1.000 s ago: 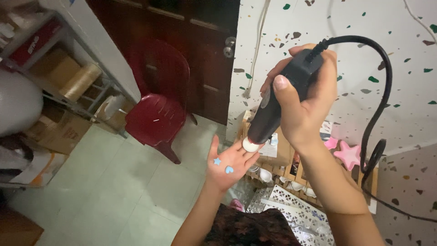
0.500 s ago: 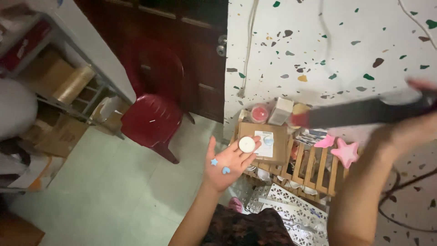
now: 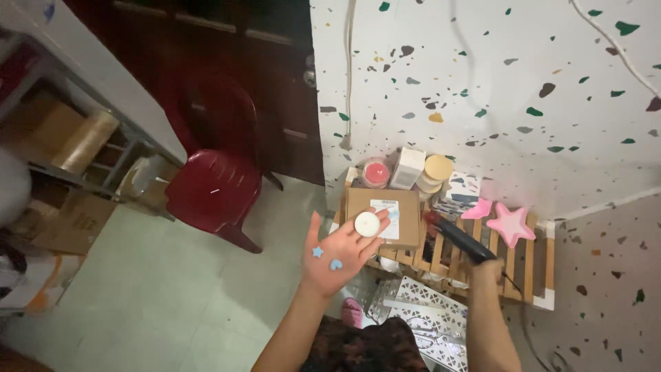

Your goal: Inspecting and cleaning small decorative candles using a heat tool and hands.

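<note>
My left hand (image 3: 341, 256) is held out palm up. A small white round disc (image 3: 367, 224) rests on its fingertips, and a tiny blue star (image 3: 317, 252) and a tiny blue heart (image 3: 335, 264) lie on the palm. My right hand (image 3: 486, 270) is lowered to the right, gripping a black corded tool (image 3: 460, 240) that points up-left over a wooden slatted crate (image 3: 513, 269). The tool's tip is apart from the left hand.
A brown cardboard box (image 3: 382, 219), a pink jar (image 3: 376, 173), a white box (image 3: 408, 167), a wooden-lidded jar (image 3: 438, 171) and pink star shapes (image 3: 511, 224) sit by the speckled wall. A red plastic chair (image 3: 213, 189) stands left, beside metal shelves (image 3: 79, 131) with cartons.
My right hand has swung the black tool from above the left palm out to the right and down onto the crate. The white disc stays on my left fingertips.
</note>
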